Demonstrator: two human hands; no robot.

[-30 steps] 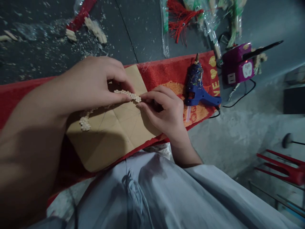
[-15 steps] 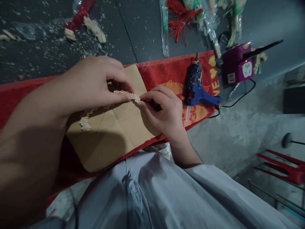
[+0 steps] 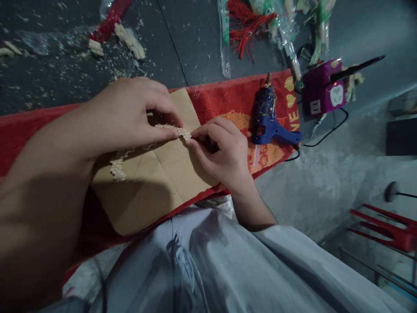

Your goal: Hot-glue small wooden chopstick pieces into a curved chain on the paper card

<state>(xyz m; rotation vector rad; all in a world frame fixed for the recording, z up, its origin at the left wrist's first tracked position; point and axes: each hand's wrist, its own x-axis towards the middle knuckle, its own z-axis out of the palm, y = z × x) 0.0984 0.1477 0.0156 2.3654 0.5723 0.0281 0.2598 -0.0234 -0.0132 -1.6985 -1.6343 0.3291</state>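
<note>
A strip of small cream bead-like pieces point(image 3: 117, 169) curves over a tan sheet of cardboard point(image 3: 146, 204) marked with thin drawn lines. My left hand point(image 3: 140, 113) reaches across from the left, thumb and fingers closed on the strip near its upper right part, hiding some of it. At the strip's right end, my right hand point(image 3: 221, 148) pinches with thumb and forefinger against the last pieces. To the right of that hand, a blue glue gun point(image 3: 265, 115) lies on a red towel point(image 3: 215, 93), its nozzle pointing away and a clear glue stick showing at its rear.
A purple power strip point(image 3: 322, 87) with a black plug stands at the right. Red stringy tassels point(image 3: 244, 30) and plastic-wrapped bundles lie at the back. Cream sticks point(image 3: 130, 41) and scattered crumbs cover the dark table point(image 3: 176, 26). A red stool point(image 3: 387, 230) stands on the floor.
Both hands keep their hold on the strip. The right hand has shifted very slightly left; otherwise almost nothing differs.
</note>
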